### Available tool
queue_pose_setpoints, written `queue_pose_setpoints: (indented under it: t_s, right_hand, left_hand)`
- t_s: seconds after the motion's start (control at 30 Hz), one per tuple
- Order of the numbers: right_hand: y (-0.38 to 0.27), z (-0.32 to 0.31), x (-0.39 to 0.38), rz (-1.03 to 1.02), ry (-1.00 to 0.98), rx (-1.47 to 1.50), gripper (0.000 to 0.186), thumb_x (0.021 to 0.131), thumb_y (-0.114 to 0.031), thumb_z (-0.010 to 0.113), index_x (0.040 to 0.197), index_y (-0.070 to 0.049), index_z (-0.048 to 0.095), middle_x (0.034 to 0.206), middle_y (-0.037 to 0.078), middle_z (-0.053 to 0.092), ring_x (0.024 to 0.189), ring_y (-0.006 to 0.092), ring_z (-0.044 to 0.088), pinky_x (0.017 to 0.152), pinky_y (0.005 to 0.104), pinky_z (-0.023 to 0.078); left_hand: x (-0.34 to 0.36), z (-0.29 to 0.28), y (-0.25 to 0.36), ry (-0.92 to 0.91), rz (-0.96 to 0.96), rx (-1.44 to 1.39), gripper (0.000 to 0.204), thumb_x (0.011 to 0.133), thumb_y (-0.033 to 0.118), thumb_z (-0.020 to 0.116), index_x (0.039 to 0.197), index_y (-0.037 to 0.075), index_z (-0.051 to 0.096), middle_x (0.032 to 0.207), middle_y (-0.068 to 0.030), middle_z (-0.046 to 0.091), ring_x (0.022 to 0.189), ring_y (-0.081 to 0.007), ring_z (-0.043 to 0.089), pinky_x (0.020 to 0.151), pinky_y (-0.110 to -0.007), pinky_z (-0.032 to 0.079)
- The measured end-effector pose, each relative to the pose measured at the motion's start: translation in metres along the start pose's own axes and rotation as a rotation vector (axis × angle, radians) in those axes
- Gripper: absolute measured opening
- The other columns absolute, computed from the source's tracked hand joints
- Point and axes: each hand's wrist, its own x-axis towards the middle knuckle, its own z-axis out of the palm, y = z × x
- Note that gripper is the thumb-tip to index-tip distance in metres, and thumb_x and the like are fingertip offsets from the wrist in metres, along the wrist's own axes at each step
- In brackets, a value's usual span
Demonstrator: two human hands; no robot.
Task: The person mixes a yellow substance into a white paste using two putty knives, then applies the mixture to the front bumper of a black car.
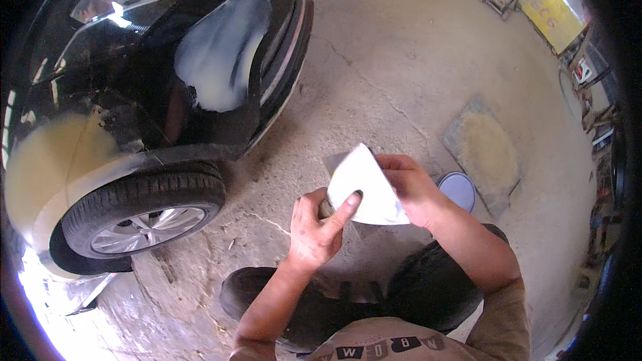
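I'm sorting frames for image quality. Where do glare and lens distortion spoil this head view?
Head view: glare burns out the lower left corner below the tyre and glints off the black car's body; fisheye bending curves the car and floor toward a dark rim; the hands and white sheet at centre stay fairly sharp.

Cracked concrete floor (401,60), black car (221,40) with sanded patches, yellow wall (542,7).

Black car (221,0) has pale whitish filler patches (217,60) on it. White sheet (364,184) near its tyre (144,210), which is black with a silver rim. Round lid (458,190) right of the sheet is bluish-grey.
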Motion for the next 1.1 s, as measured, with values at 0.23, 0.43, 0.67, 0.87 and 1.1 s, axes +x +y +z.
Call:
queue_pose_setpoints:
  t_s: [0.23, 0.43, 0.67, 0.87, 1.1]
  right_hand:
    - [-0.016, -0.001, -0.015, -0.281, -0.048, 0.001, 0.026, 0.094, -0.005, 0.054, 0.116, 0.005, 0.064, 0.104, 0.011, 0.07, 0.092, 0.0174, 0.067, 0.083, 0.0314, 0.052]
    - [-0.035, -0.014, -0.013, -0.43, -0.008, 0.018, 0.026, 0.094, -0.004, 0.05, 0.115, 0.003, 0.063, 0.109, 0.009, 0.068, 0.101, 0.017, 0.063, 0.092, 0.0309, 0.048]
    - [-0.036, 0.012, -0.01, -0.972, 0.375, -0.319, 0.02, 0.1, -0.013, 0.057, 0.115, -0.002, 0.064, 0.101, -0.001, 0.064, 0.089, 0.0052, 0.055, 0.076, 0.0216, 0.044]
    - [-0.031, 0.006, -0.02, -0.783, -0.065, -0.903, 0.021, 0.098, -0.008, 0.058, 0.113, 0.005, 0.065, 0.099, 0.01, 0.07, 0.082, 0.0169, 0.064, 0.068, 0.0287, 0.049]
    - [-0.026, 0.019, -0.013, -1.281, 0.281, -1.362, 0.041, 0.082, 0.009, 0.056, 0.118, -0.007, 0.068, 0.109, 0.015, 0.064, 0.096, 0.0308, 0.064, 0.082, 0.0367, 0.053]
  left_hand:
    - [0.002, -0.006, -0.004, 0.011, -0.027, 0.075, 0.076, 0.069, -0.002, 0.069, 0.134, 0.038, 0.06, 0.1, -0.0087, 0.055, 0.084, -0.0265, 0.056, 0.07, -0.037, 0.045]
    - [0.003, -0.003, -0.005, -0.044, -0.233, 0.002, 0.069, 0.075, -0.005, 0.064, 0.136, 0.027, 0.059, 0.095, -0.0091, 0.054, 0.08, -0.027, 0.056, 0.07, -0.036, 0.048]
    - [-0.001, -0.01, 0.007, -0.348, -1.012, -1.297, 0.034, 0.096, 0.016, 0.039, 0.102, -0.008, 0.063, 0.072, -0.0088, 0.061, 0.058, -0.0144, 0.054, 0.059, -0.028, 0.045]
    - [-0.001, -0.012, 0.013, -0.316, -1.075, -1.406, 0.038, 0.096, 0.021, 0.038, 0.099, -0.009, 0.061, 0.066, -0.0081, 0.058, 0.052, -0.0149, 0.051, 0.052, -0.028, 0.043]
    - [-0.003, 0.0, 0.002, -0.052, -0.988, -1.846, 0.034, 0.095, 0.024, 0.042, 0.121, 0.004, 0.05, 0.088, -0.0087, 0.058, 0.073, -0.0184, 0.054, 0.068, -0.035, 0.045]
